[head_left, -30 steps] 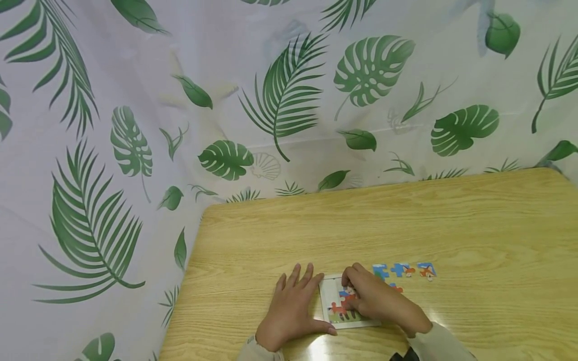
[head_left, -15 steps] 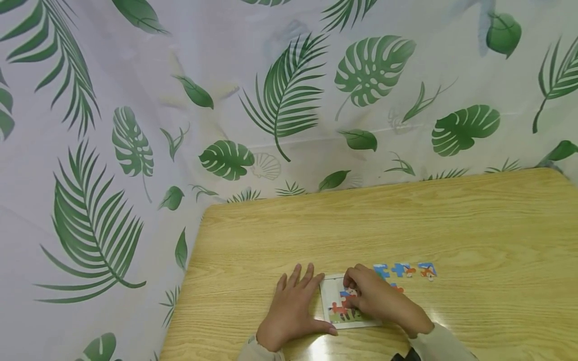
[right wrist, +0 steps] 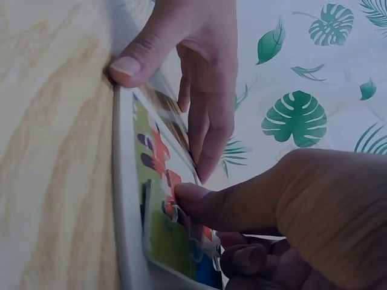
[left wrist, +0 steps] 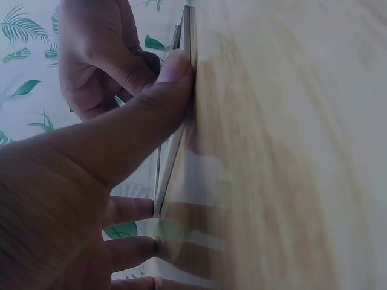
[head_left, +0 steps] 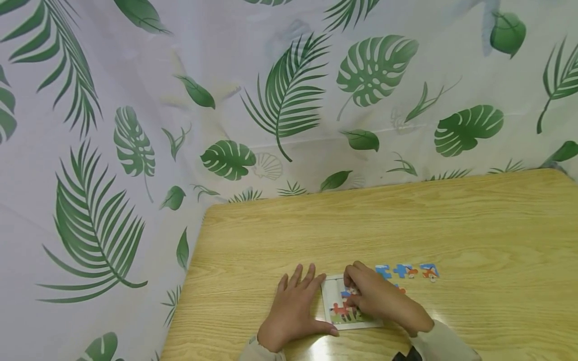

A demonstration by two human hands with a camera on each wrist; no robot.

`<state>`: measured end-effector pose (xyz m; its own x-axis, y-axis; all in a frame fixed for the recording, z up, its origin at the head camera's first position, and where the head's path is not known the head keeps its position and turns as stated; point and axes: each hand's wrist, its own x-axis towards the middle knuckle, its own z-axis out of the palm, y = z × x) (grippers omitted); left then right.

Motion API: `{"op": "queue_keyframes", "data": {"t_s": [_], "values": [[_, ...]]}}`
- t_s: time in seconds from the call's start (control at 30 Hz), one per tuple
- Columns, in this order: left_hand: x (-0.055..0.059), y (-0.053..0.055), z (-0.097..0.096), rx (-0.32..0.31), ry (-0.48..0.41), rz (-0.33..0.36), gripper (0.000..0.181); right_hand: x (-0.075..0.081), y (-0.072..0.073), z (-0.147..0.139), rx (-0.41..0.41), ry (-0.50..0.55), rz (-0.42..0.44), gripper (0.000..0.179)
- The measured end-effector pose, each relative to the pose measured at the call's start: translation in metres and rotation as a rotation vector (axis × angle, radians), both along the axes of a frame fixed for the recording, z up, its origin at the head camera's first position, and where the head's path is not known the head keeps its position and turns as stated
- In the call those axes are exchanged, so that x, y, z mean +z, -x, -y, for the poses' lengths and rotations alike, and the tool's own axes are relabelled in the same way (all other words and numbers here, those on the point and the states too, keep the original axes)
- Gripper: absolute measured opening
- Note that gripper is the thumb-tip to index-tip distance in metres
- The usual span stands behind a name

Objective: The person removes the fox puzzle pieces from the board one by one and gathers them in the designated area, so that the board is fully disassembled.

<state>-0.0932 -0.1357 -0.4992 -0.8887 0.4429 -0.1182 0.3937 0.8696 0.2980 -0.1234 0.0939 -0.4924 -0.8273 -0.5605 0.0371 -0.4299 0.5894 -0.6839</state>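
A shallow white-rimmed puzzle tray (head_left: 331,291) lies on the table with a partly filled picture of red figures on green. My left hand (head_left: 289,316) rests flat with spread, straight fingers at its left side, and the thumb presses the near rim. My right hand (head_left: 381,301) bends over the tray's right half, hiding much of it. In the right wrist view, its thumb and curled fingers pinch a green-and-red puzzle piece (right wrist: 166,238), whose near edge sits raised above the tray. The left wrist view shows my left thumb (left wrist: 172,75) against the tray's edge.
Loose puzzle pieces lie right of the tray: a blue piece (head_left: 383,271), a blue-and-orange piece (head_left: 403,271) and one with an orange animal (head_left: 429,271). Another piece (head_left: 401,289) is partly behind my right hand. A leaf-patterned curtain (head_left: 280,100) borders the wooden table (head_left: 474,240).
Both hands keep nearly the same places, the left at the tray's edge and the right over the pieces. The whole head view has shifted slightly.
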Motion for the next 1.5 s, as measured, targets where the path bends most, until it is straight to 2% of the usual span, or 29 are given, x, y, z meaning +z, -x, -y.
{"op": "queue_keyframes", "data": {"t_s": [0.1,0.4,0.77,0.93,1.13,1.33,1.5], "values": [[-0.001,0.000,0.000,-0.003,0.007,-0.001,0.116,0.003,0.003,-0.001,0.014,0.010,0.005,0.028],[0.000,0.000,0.000,0.002,-0.006,0.011,0.115,0.004,0.016,-0.007,0.113,0.110,0.121,0.020],[-0.002,0.001,0.001,-0.005,0.005,0.008,0.116,0.002,0.026,-0.016,0.158,0.221,0.127,0.014],[-0.002,0.000,0.001,-0.007,-0.011,0.010,0.115,0.003,0.027,-0.013,0.136,0.264,0.108,0.011],[-0.001,0.001,0.000,-0.010,-0.008,0.000,0.115,0.008,0.028,-0.016,0.091,0.265,0.061,0.008],[-0.002,0.002,-0.002,-0.013,-0.012,0.011,0.117,0.001,0.019,-0.055,0.065,0.305,0.029,0.012],[-0.001,0.000,0.001,-0.002,-0.018,0.028,0.119,-0.009,0.009,-0.086,0.004,0.356,-0.069,0.014]]}}
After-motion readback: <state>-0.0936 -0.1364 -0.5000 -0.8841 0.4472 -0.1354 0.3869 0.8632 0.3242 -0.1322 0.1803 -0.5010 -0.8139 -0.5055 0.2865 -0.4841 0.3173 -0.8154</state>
